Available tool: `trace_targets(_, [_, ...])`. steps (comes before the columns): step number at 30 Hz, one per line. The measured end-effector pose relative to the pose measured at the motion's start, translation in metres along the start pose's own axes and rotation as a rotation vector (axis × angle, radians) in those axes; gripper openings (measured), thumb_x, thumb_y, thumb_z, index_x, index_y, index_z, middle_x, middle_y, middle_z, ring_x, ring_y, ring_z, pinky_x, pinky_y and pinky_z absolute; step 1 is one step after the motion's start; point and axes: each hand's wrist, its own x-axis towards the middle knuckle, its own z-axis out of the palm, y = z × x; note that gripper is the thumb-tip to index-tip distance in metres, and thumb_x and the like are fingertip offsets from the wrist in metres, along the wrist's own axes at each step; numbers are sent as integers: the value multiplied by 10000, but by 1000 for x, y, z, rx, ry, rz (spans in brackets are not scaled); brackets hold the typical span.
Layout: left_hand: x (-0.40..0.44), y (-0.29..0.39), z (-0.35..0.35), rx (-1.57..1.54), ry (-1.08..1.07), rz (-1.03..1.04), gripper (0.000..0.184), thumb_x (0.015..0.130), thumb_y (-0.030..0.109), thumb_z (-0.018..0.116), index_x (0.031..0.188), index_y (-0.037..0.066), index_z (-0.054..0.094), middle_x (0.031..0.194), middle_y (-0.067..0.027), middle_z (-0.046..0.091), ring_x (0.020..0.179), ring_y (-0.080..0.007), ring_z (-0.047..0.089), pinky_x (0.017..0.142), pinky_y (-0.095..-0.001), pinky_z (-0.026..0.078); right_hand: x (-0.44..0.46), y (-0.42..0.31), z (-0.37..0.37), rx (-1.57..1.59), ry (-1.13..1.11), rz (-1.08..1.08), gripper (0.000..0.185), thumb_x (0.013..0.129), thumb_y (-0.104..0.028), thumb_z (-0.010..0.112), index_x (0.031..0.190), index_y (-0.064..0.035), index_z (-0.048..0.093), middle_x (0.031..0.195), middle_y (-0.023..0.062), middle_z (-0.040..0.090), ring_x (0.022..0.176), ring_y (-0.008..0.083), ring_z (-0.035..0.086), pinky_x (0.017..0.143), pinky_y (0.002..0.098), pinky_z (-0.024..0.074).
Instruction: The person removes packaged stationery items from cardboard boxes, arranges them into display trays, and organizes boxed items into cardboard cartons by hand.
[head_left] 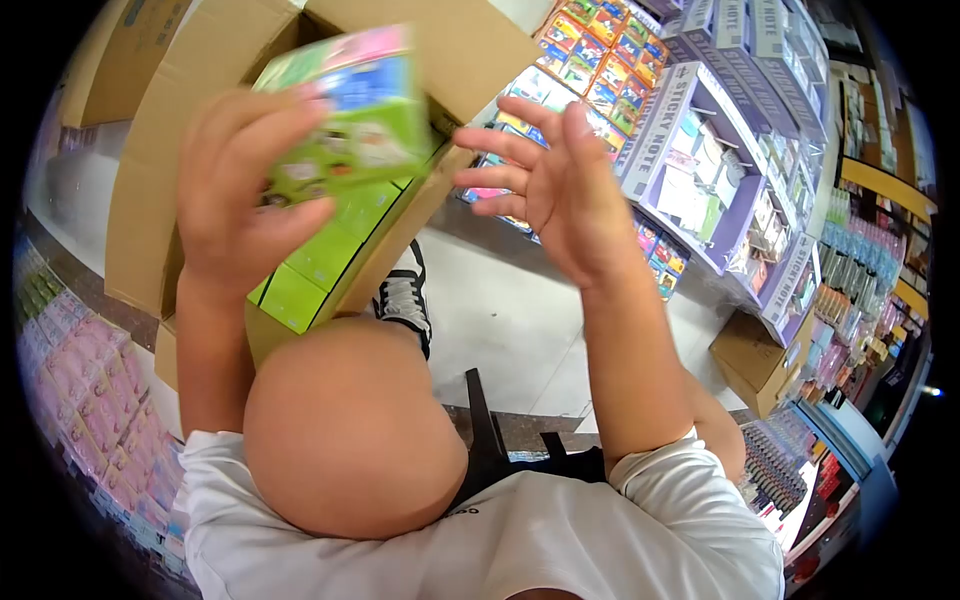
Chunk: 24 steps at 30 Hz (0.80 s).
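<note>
My left hand [250, 180] grips a green box [370, 130] with coloured pictures on it, blurred by motion, above an open cardboard carton [380, 270]. Inside that carton lie several bright green boxes [335, 245] in rows. To the right of the carton, my right hand [545, 175] is raised with its fingers spread and nothing in it.
Purple sticky note display boxes [650, 195] and packs of small colourful cards [600, 50] stand at the upper right. Pink packages [95, 400] lie at the left. A brown carton [750, 355] is on the floor at right. My knee and shoe [405, 295] are beside the open carton.
</note>
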Motion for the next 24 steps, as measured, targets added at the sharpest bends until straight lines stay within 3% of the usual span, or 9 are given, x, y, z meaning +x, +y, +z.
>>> trace_targets(2, [49, 18, 15, 10, 30, 297, 578, 656, 77, 838, 1215, 131, 704, 1182, -105, 735, 1043, -277, 676, 886, -389, 522, 2, -37, 7, 110, -128, -64, 842, 969, -669, 598, 1469, -10, 437, 1293, 189, 641, 1038, 254, 693, 865, 391, 554])
trace_targets(5, [101, 58, 55, 25, 137, 540, 426, 705, 117, 840, 1118, 169, 752, 1213, -75, 737, 1037, -256, 674, 865, -340, 496, 20, -77, -29, -184, -68, -288, 687, 970, -344, 735, 1494, -43, 408, 1304, 162, 639, 1119, 237, 690, 937, 376, 576])
trace_targets(7, [101, 53, 65, -65, 185, 497, 442, 739, 93, 837, 1163, 145, 722, 1223, -96, 724, 1049, -262, 670, 887, -343, 498, 23, -85, -71, -105, 51, -282, 626, 983, -271, 700, 1513, -54, 448, 1382, 137, 624, 1213, 244, 660, 1043, 424, 538])
trace_targets(8, [101, 49, 72, -107, 208, 477, 451, 756, 81, 835, 1186, 133, 707, 1228, -106, 718, 1055, -264, 668, 898, -345, 499, 26, -85, -85, -95, 95, -351, 679, 932, -193, 776, 1482, -29, 414, 1308, 159, 636, 1120, 242, 692, 966, 387, 581])
trace_targets(11, [45, -5, 98, -299, 384, -34, 409, 898, 7, 745, 1272, 41, 584, 1254, -141, 657, 1065, -213, 643, 943, -326, 500, 46, -79, -146, -185, 323, -315, 657, 929, -149, 777, 1451, -37, 395, 1282, 153, 637, 1103, 259, 697, 939, 445, 605])
trace_targets(14, [-38, -50, 133, -300, 404, -834, 373, 909, 131, 767, 1237, 35, 616, 1158, -109, 650, 1050, -190, 615, 894, -328, 516, 83, -39, -200, -73, 390, -173, 800, 891, -177, 829, 1493, -106, 306, 1290, 157, 632, 1129, 301, 689, 924, 545, 598])
trace_targets(19, [-149, -131, 188, 159, -52, -1233, 665, 891, 323, 775, 1397, -31, 530, 1395, -217, 580, 1279, -328, 570, 1089, -438, 459, 122, 38, -213, -113, 294, -24, 948, 867, -192, 863, 1582, -127, 244, 1317, 146, 630, 1139, 279, 676, 950, 492, 565])
trace_targets(23, [-180, -187, 221, -233, -128, -1529, 807, 895, 429, 753, 1480, -41, 456, 1455, -216, 570, 1338, -338, 546, 1131, -439, 410, 117, 44, -198, -344, 302, -31, 960, 866, -274, 864, 1598, -94, 269, 1276, 184, 642, 1093, 276, 678, 970, 425, 547])
trace_targets(24, [-168, -185, 218, -325, -155, -1563, 804, 900, 439, 751, 1481, -34, 462, 1445, -204, 583, 1329, -327, 552, 1127, -436, 410, 114, 38, -192, -538, 369, 15, 933, 843, -396, 866, 1563, -70, 371, 1309, 239, 614, 1174, 316, 641, 1017, 418, 521])
